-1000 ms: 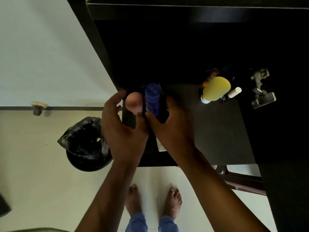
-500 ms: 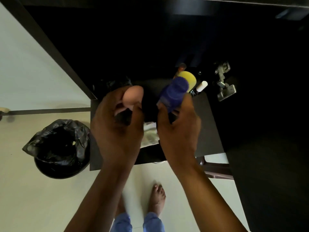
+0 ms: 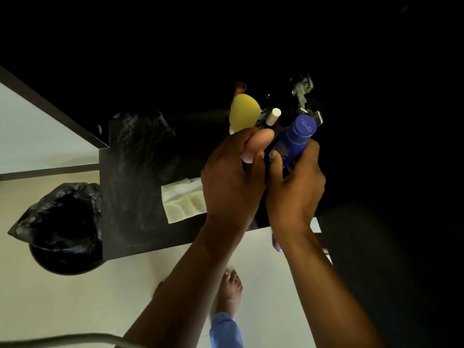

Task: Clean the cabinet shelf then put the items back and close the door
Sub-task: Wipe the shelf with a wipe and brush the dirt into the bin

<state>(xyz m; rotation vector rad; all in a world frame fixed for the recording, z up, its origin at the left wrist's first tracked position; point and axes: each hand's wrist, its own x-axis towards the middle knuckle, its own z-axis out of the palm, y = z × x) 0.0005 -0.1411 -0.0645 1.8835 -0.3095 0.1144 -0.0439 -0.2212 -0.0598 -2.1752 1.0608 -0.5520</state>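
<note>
My left hand [image 3: 232,182] grips a pink egg-shaped sponge [image 3: 256,144] over the right part of the dark cabinet shelf [image 3: 130,197]. Beside it, my right hand [image 3: 296,194] holds a blue bottle [image 3: 293,141] tilted, its cap pointing up and right. A folded white cloth [image 3: 183,203] lies on the shelf just left of my left hand. Behind the hands stand a yellow sponge [image 3: 244,114], a small white tube [image 3: 273,116] and an orange-capped item [image 3: 240,87]. The shelf's left half looks dusty.
A metal door hinge [image 3: 302,94] is fixed at the shelf's right side, close to the bottle cap. A bin lined with a black bag [image 3: 62,222] stands on the pale floor at the left. My bare feet [image 3: 231,290] are below the shelf edge.
Both hands have carried the pink sponge and blue bottle from the shelf's left to its right side, near the yellow sponge. The white cloth is now uncovered.
</note>
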